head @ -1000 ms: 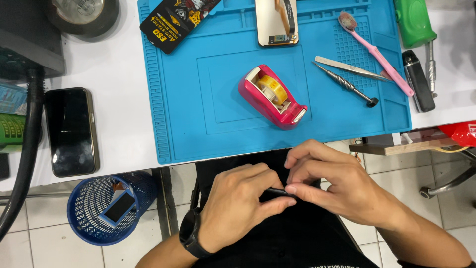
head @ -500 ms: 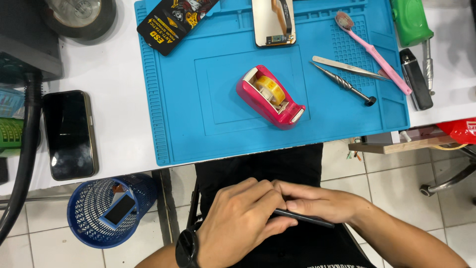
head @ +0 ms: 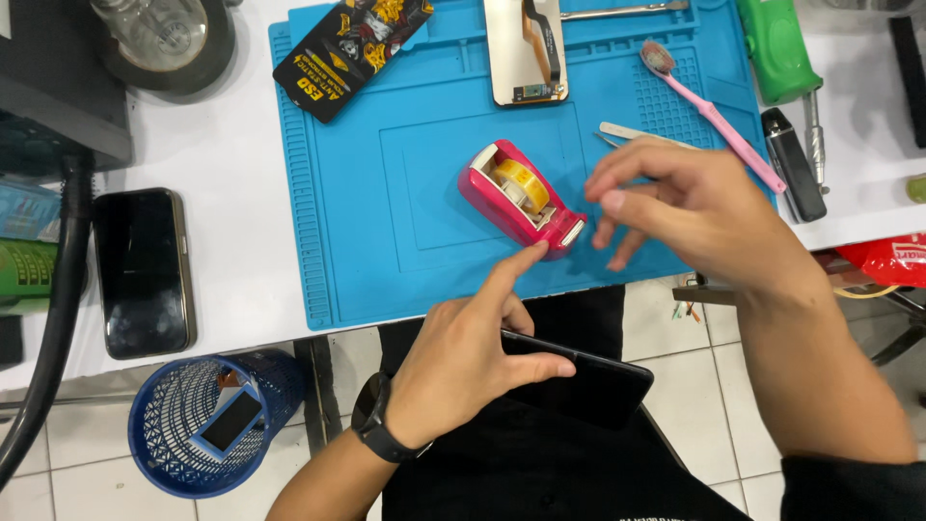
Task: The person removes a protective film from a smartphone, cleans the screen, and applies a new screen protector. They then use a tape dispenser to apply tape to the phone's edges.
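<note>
My left hand point(head: 473, 362) holds a black phone point(head: 588, 384) over my lap, thumb along its edge, and its index finger stretches up to touch the pink tape dispenser point(head: 521, 196) with a yellow tape roll on the blue work mat point(head: 347, 193). My right hand point(head: 690, 207) hovers over the mat just right of the dispenser, fingers spread and holding nothing, covering the metal tweezers point(head: 627, 133).
A phone screen part point(head: 526, 48), a black-yellow packet point(head: 352, 48), a pink toothbrush point(head: 719, 121), a green tool point(head: 776, 48) and a black tool point(head: 793, 164) lie at the back. A black phone point(head: 143, 270) rests on the white table at left. Below stands a blue mesh bin point(head: 207, 425).
Both hands were together over the lap on the black phone. My right hand has risen to the mat by the dispenser, and my left index finger now reaches the dispenser.
</note>
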